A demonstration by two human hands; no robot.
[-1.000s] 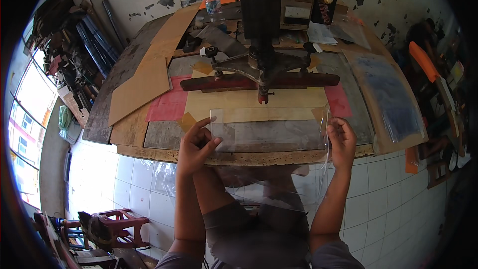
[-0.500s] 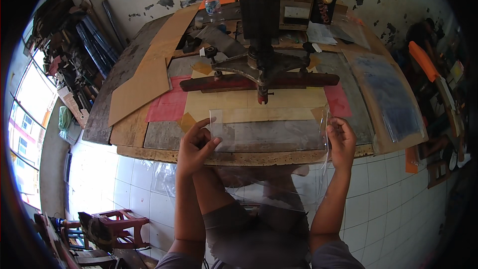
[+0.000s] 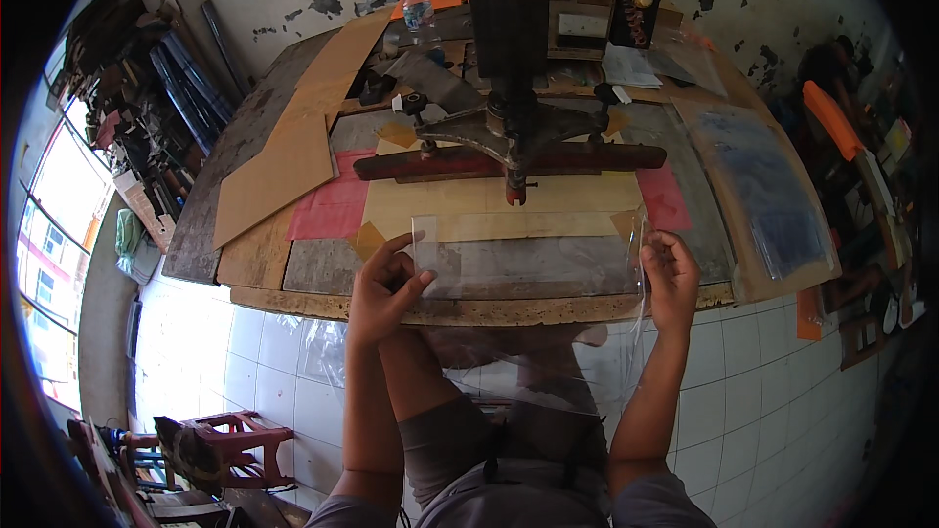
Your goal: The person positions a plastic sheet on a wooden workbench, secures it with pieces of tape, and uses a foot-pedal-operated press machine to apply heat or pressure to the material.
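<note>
A clear plastic sheet [image 3: 533, 284] is stretched between my hands over the table's front edge, and its lower part hangs down above my legs. My left hand [image 3: 384, 291] pinches its left edge between thumb and fingers. At the opposite edge my right hand [image 3: 669, 279] grips the sheet, fingers curled. Just beyond the sheet's top edge is a cream-coloured bed sheet [image 3: 499, 198], taped down on the grey metal plate [image 3: 318, 264]. Above it hangs the dark red bar [image 3: 597, 160] of a press, its iron frame [image 3: 514, 127] spreading to either side.
Pink sheets [image 3: 321, 203] flank the cream one. A brown board [image 3: 279, 176] lies at left, and a stack of clear bluish sheets [image 3: 768, 191] at right. A water bottle [image 3: 418, 8] stands at the back. A red stool [image 3: 240, 448] is on the floor; another person [image 3: 831, 68] sits far right.
Both hands keep their grip on the plastic sheet and barely move. At the lower edge, my torso has shifted slightly back, showing more of my lap.
</note>
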